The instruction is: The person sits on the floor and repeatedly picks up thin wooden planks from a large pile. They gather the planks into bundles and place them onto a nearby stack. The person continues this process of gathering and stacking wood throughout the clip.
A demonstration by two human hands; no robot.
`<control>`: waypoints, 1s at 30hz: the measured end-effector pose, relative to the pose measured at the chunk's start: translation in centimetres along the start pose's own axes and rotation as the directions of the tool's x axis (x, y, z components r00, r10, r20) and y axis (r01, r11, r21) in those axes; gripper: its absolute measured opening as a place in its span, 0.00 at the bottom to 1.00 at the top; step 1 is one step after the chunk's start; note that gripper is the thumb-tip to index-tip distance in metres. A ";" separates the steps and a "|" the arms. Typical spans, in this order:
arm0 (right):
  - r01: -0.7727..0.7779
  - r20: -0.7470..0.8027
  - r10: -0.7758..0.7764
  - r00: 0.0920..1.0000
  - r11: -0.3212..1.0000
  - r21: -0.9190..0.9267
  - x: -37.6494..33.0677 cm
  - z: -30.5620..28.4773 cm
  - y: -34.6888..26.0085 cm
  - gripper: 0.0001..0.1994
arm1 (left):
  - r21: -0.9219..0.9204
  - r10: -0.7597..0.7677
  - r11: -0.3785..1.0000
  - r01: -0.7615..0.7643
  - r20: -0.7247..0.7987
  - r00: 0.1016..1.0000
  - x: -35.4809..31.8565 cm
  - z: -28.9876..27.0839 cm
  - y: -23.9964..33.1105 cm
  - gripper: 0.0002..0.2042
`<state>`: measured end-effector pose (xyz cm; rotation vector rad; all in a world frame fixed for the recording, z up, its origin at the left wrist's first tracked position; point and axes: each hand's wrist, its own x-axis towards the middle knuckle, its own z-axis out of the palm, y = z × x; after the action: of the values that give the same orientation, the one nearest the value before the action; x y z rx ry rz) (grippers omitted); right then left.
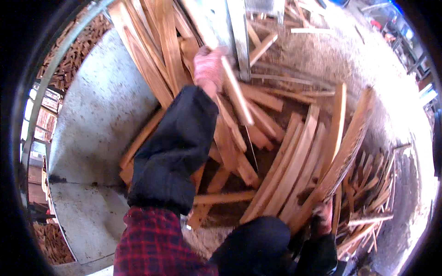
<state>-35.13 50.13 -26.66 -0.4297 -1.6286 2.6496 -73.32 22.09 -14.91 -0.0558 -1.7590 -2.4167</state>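
Observation:
My left hand (210, 69), in a pinkish work glove, reaches out over the pile with its fingers closed round a long, pale wooden strip (235, 94). The strip slants from the far edge of the view down toward the middle. At the lower right my right hand (323, 216) is closed on the lower part of a rough-edged wooden plank (347, 149), tilted with its far end up and to the right. Its fingers are partly hidden by the plank. Between my hands lies a heap of loose boards (292, 161), several side by side.
A grey metal panel (101, 106) curves along the left, with long boards (145, 50) leaning near it. A metal post (239, 37) stands beyond my left hand. Thin wood offcuts (368, 184) pile up at the right. My dark-clothed knee (253, 244) is at the bottom.

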 end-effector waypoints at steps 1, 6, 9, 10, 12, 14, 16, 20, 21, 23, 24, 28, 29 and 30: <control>-0.029 -0.044 0.028 0.999 0.999 -0.016 -0.2 -0.2 -0.8 0.43 | -0.079 -0.012 0.997 0.023 0.141 0.990 -4.1 1.9 -1.5 0.10; 0.034 -0.103 -0.027 0.994 0.997 0.064 0.8 3.9 -3.8 0.47 | -0.224 -0.338 0.882 0.415 0.314 0.887 -22.9 10.4 -11.0 0.11; 0.018 -0.103 -0.006 0.995 0.993 0.115 1.2 -0.7 0.0 0.43 | 0.221 -0.088 0.975 -0.017 0.455 0.886 -27.1 13.9 -13.0 0.19; -0.001 -0.144 0.017 0.989 0.994 0.109 1.0 -3.9 2.5 0.41 | 0.301 0.067 0.925 -0.233 0.473 0.879 -26.4 13.4 -13.9 0.21; -0.066 -0.069 0.073 0.995 0.993 0.097 0.6 -1.2 0.3 0.41 | 0.581 0.079 0.760 -0.292 0.363 0.928 -22.0 11.2 -14.1 0.25; -0.067 -0.076 0.074 0.994 0.994 0.091 -0.1 -1.0 -1.1 0.45 | 0.854 -0.198 0.520 0.011 0.108 0.974 -14.4 9.3 -11.9 0.32; -0.099 -0.152 0.116 0.982 0.988 0.116 -0.2 1.0 -1.4 0.51 | 0.894 0.159 0.437 0.101 -0.187 0.969 -6.7 1.2 -14.0 0.29; -0.060 -0.282 0.066 0.957 0.998 0.031 -3.4 -5.3 0.8 0.50 | 0.792 -0.362 -0.072 0.606 -0.587 0.724 -0.6 3.7 -16.4 0.25; -0.007 -0.254 0.049 0.966 0.987 0.162 -2.9 -2.9 -0.6 0.41 | 0.817 -0.319 -0.061 0.574 -0.561 0.764 -0.1 2.5 -16.8 0.25; 0.031 -0.291 0.058 0.955 0.956 0.291 -3.2 -1.4 -1.5 0.33 | 0.858 -0.272 -0.019 0.513 -0.498 0.823 0.3 0.4 -17.5 0.24; 0.017 -0.347 0.095 0.933 0.952 0.306 -4.5 -3.3 -0.3 0.31 | 0.876 -0.268 0.011 0.482 -0.462 0.845 0.5 -0.5 -17.4 0.24; 0.075 -0.411 0.048 0.911 0.958 0.278 -7.7 -10.1 2.9 0.26 | 0.846 -0.278 0.387 0.367 -0.272 0.921 -1.2 -1.5 -16.0 0.24; 0.080 -0.416 0.041 0.908 0.960 0.269 -7.8 -9.7 2.5 0.27 | 0.768 -0.262 0.552 0.325 -0.210 0.942 -2.9 -0.8 -14.8 0.24; 0.080 -0.425 0.037 0.905 0.964 0.254 -7.9 -9.2 1.9 0.29 | 0.543 -0.128 0.825 0.157 -0.090 0.988 -6.2 0.5 -13.5 0.21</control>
<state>-25.11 56.13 -30.44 -0.8960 -1.1252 2.4688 -69.20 27.26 -28.23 0.2085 -2.4343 -1.8709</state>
